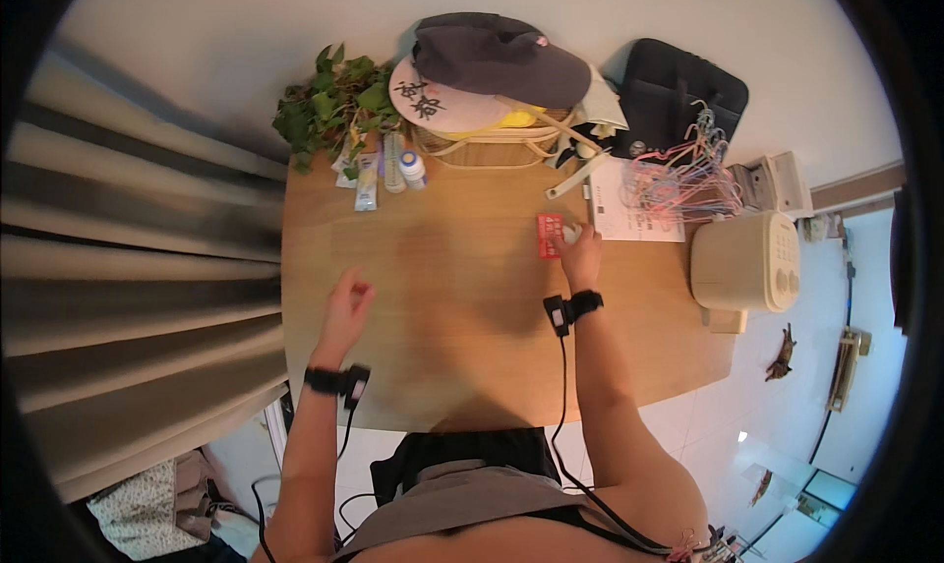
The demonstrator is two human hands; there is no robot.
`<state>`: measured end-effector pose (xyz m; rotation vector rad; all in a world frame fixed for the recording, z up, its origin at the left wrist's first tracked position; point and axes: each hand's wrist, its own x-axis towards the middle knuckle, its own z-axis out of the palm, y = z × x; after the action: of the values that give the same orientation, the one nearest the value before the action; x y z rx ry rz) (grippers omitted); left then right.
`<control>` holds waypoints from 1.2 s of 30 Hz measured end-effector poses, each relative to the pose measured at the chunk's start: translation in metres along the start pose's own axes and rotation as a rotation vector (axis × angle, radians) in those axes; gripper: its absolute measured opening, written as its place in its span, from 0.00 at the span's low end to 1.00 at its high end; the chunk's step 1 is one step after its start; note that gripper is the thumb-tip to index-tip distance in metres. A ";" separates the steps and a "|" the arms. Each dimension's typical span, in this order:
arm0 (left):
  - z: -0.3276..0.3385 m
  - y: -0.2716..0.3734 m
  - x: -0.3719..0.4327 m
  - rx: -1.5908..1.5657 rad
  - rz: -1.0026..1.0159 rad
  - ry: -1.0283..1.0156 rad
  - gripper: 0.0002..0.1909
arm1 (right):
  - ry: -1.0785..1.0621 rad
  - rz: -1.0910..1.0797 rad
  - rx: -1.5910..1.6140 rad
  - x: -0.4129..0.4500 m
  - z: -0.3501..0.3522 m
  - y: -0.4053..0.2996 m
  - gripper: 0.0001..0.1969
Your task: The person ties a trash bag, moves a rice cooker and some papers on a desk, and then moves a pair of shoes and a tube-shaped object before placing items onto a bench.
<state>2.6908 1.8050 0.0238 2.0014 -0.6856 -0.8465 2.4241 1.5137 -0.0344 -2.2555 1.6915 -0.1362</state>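
My right hand point(580, 257) is at the right side of the wooden table, its fingers curled around a small white object point(571, 233). The fingers hide much of that object, so its kind is unclear. A flat red card or packet point(549, 236) with printed writing lies directly beside it, partly under my fingertips. My left hand point(346, 308) hovers over the left part of the table point(442, 305). Its fingers are loosely curled, with a gap to the thumb and nothing visible in them. Each wrist wears a black strap with a cabled device.
Along the back stand a leafy plant point(332, 98), a tube point(366, 182), a white bottle point(413, 170) and caps point(501, 61) on a basket point(487, 152). Clothes hangers point(689, 183) cover a printed sheet point(627, 220) near a black bag point(678, 91). A cream appliance point(737, 260) sits right.
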 end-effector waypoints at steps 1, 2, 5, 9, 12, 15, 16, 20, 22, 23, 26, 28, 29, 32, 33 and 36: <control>0.010 0.003 0.026 -0.043 0.028 -0.003 0.20 | 0.028 0.044 0.056 -0.006 0.004 0.000 0.29; 0.020 0.003 0.053 -0.068 0.124 0.031 0.22 | 0.057 0.088 0.110 -0.008 0.007 -0.001 0.30; 0.042 -0.005 0.125 -0.064 0.181 0.128 0.28 | -0.140 0.204 0.125 -0.004 0.009 -0.010 0.25; 0.081 0.010 0.165 -0.028 0.026 0.257 0.30 | -0.265 0.070 0.198 0.004 0.004 -0.002 0.16; 0.086 -0.005 0.178 0.131 0.137 0.419 0.28 | 0.109 -0.217 0.210 0.033 -0.022 -0.023 0.13; 0.082 -0.016 0.199 0.133 0.200 0.383 0.23 | -0.015 -0.312 0.164 0.059 -0.012 -0.030 0.14; 0.086 -0.008 0.206 0.073 0.169 0.373 0.22 | -0.115 -0.295 -0.015 0.065 0.004 -0.021 0.18; 0.076 -0.021 0.230 0.073 0.170 0.388 0.22 | -0.135 -0.611 -0.198 0.027 0.067 -0.054 0.23; 0.085 -0.013 0.218 -0.022 0.176 0.439 0.21 | -0.206 -0.632 -0.247 0.009 0.066 -0.069 0.22; 0.089 -0.006 0.209 -0.116 0.190 0.499 0.21 | -0.276 -0.540 -0.160 0.005 0.060 -0.074 0.21; 0.097 -0.004 0.175 0.082 0.185 0.432 0.17 | -0.285 -0.374 -0.030 0.031 0.027 -0.097 0.19; 0.121 -0.002 0.176 0.248 0.384 0.154 0.14 | -0.104 -0.330 0.016 0.058 0.023 -0.092 0.19; 0.142 -0.007 0.181 0.341 0.540 0.034 0.13 | -0.102 -0.342 0.015 0.061 0.026 -0.087 0.19; 0.199 0.001 0.186 0.303 0.656 0.081 0.11 | -0.227 -0.411 -0.068 0.056 0.038 -0.067 0.19; 0.204 0.016 0.186 0.319 0.612 0.046 0.12 | -0.231 -0.430 -0.069 0.052 0.035 -0.058 0.19; 0.202 0.024 0.188 0.501 0.565 -0.038 0.10 | -0.225 -0.429 0.145 0.042 0.016 -0.040 0.22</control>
<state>2.6493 1.5608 -0.0993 2.0411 -1.5124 -0.3921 2.4778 1.4868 -0.0419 -2.3850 1.0381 -0.0935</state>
